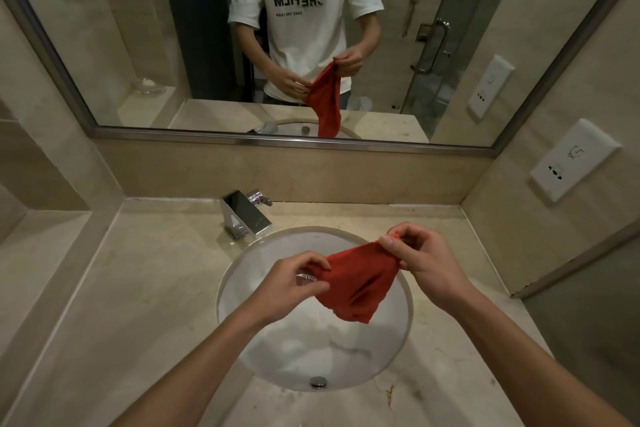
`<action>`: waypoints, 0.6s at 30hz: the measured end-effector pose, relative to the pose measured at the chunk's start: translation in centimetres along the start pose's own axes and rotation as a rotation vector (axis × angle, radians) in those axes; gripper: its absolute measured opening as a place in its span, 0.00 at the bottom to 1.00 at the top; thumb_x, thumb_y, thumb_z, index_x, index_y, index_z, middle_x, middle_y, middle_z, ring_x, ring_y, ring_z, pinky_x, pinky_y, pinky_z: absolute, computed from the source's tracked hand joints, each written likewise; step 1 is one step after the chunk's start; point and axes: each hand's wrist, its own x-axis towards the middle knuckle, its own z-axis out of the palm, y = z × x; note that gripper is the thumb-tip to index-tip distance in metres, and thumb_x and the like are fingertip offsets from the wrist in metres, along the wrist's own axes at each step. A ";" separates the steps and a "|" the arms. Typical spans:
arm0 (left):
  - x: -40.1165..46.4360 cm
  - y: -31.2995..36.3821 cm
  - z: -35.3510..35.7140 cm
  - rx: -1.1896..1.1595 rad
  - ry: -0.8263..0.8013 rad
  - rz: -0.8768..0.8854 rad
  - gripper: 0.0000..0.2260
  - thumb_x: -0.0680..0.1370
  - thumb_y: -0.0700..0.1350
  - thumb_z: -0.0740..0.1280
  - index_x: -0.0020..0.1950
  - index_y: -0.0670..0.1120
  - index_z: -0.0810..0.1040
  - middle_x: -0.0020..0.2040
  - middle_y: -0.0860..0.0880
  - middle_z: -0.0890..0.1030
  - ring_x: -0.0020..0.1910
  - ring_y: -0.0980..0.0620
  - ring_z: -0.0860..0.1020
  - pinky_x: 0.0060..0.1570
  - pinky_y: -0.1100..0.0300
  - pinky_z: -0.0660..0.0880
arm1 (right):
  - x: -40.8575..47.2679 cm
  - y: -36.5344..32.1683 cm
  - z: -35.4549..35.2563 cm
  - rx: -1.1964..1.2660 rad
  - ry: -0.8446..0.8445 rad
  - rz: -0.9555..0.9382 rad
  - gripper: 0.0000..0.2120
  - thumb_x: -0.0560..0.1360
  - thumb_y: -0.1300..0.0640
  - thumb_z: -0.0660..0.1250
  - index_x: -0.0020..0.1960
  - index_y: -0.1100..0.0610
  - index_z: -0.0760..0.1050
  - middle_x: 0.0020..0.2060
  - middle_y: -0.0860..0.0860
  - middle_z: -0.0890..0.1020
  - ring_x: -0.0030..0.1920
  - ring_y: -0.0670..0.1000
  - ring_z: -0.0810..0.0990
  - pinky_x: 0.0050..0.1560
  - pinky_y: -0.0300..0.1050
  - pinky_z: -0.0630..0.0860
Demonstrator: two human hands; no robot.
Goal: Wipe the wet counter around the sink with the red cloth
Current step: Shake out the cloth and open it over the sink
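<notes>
The red cloth (358, 282) hangs in the air above the round white sink (273, 350), stretched between both hands. My left hand (294, 282) pinches its left edge with fingertips. My right hand (420, 256) grips its upper right corner, slightly higher and farther back. The cloth's lower part droops over the basin without touching it. The beige stone counter (138, 288) surrounds the sink on all sides.
A chrome faucet (244, 215) stands behind the sink at the left. A large mirror (242, 45) covers the back wall, reflecting a person in a white shirt. A white wall socket (573, 159) sits on the right wall. The drain (318, 381) lies near the basin's front.
</notes>
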 end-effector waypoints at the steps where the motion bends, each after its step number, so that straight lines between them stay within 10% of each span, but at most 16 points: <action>1: -0.1 -0.2 0.3 -0.029 -0.002 -0.018 0.12 0.71 0.38 0.76 0.51 0.50 0.81 0.50 0.52 0.82 0.52 0.52 0.80 0.52 0.57 0.79 | 0.0 -0.1 0.1 -0.003 -0.004 -0.006 0.11 0.69 0.53 0.73 0.41 0.60 0.78 0.35 0.54 0.79 0.35 0.47 0.76 0.35 0.36 0.73; 18: -0.8 -1.0 -1.2 0.196 -0.125 0.000 0.26 0.67 0.41 0.78 0.62 0.56 0.78 0.55 0.63 0.80 0.47 0.55 0.79 0.52 0.61 0.77 | 0.2 -0.2 0.0 -0.172 -0.054 0.002 0.10 0.74 0.57 0.72 0.44 0.65 0.79 0.35 0.53 0.80 0.36 0.47 0.78 0.36 0.36 0.75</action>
